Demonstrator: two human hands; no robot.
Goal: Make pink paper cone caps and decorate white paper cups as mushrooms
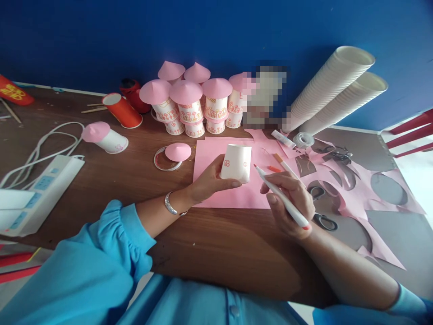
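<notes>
My left hand (210, 179) is closed around a white paper cup (238, 164), held upside down over pink paper. Small red flower-like drawings show on the cup's side, one on the left and a partial one on the right. In my right hand (293, 203) is a white marker (282, 198) with a red end, its tip just right of the cup and apart from it. Beneath both hands lies a pink paper sheet (209, 198). An orange-capped marker (284, 163) and a red cap (274, 169) rest on the sheet near my right hand.
Several decorated cup towers with pink cone roofs (186, 92) stand at the back. Tall stacks of paper cups (324, 90) lean on the blue wall. Cut pink scraps (358, 205) and scissors (325, 222) lie right. A power strip (43, 194), tape roll (158, 163) and red cup (123, 110) sit left.
</notes>
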